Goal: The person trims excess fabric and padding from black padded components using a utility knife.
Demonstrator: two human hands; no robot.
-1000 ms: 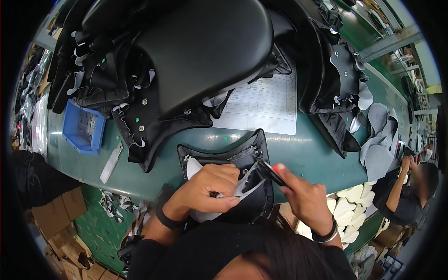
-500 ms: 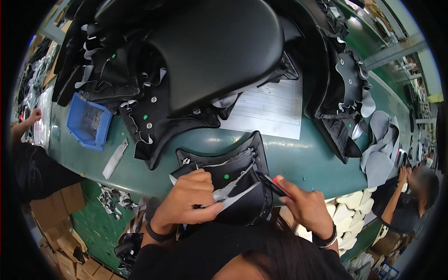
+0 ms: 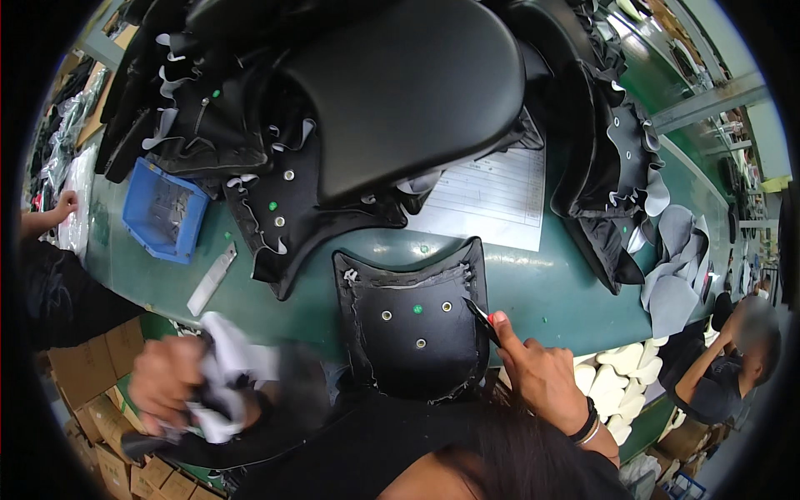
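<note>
A black seat cover [image 3: 417, 329] lies underside up at the near edge of the green table [image 3: 550, 287], with metal eyelets and a stapled rim. My right hand [image 3: 537, 375] rests at its right edge, shut on a thin black tool [image 3: 482, 321] whose tip touches the rim. My left hand [image 3: 171, 383] is down to the left, off the table edge, gripping a blurred bundle of white and black trimmed material [image 3: 237, 379].
Finished black seats [image 3: 400, 92] are piled across the back of the table. A printed paper sheet [image 3: 492, 200], a blue bin [image 3: 162, 208] and a metal blade [image 3: 211, 279] lie nearby. Cardboard boxes [image 3: 87, 367] stand below left. Other people work at left and right.
My left hand has pulled the white and black strip off the seat cover and swung it down to the left. The cover now lies flat. The right hand stays at its right edge.
</note>
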